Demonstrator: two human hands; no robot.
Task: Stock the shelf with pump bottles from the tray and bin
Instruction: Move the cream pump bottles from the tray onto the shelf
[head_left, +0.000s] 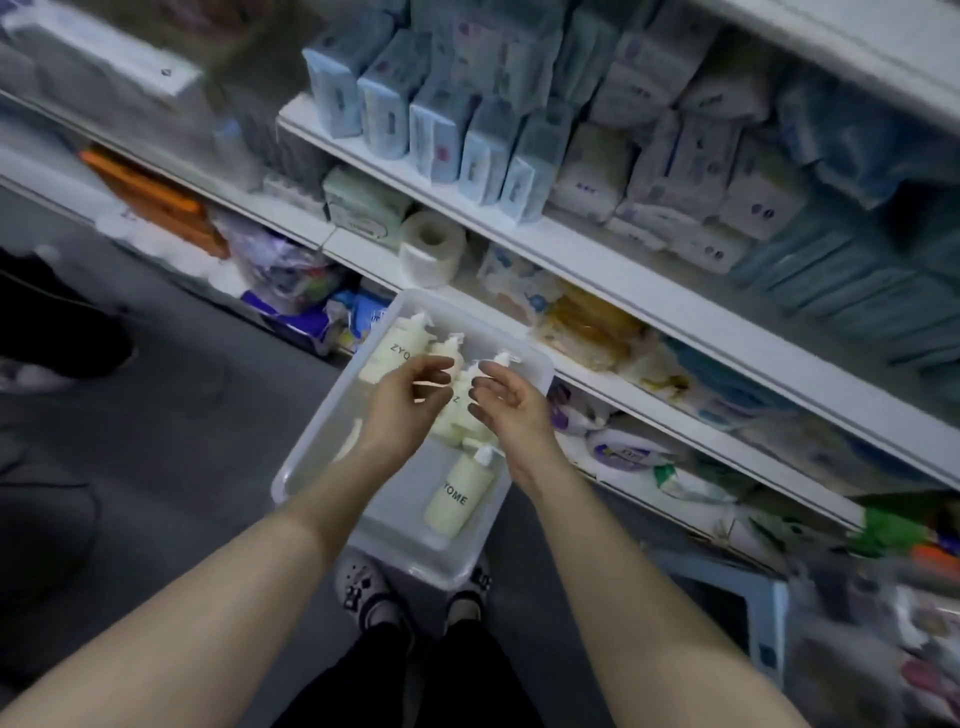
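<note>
A shop aisle: tiered white retail shelving (587, 260) carries rows of packaged tissue packs (441, 130); below them, a toilet roll (431, 247) and bagged goods (587, 322); grey floor (208, 415) alongside.

Beneath both grips sits a tray (306, 467) of translucent, frosted plastic with a smooth, faintly glossy rim. The pump bottles (456, 493) lying in it look like smooth cream plastic with a soft sheen and dark printed letters. Beyond the grips, the shelf (613, 270) boards are smooth white, seemingly painted metal. On them stand packs (519, 156) wrapped in thin shiny film, and a toilet roll (432, 248) of matt white paper. Under the tray, the floor (208, 441) is dull grey and matt.
</note>
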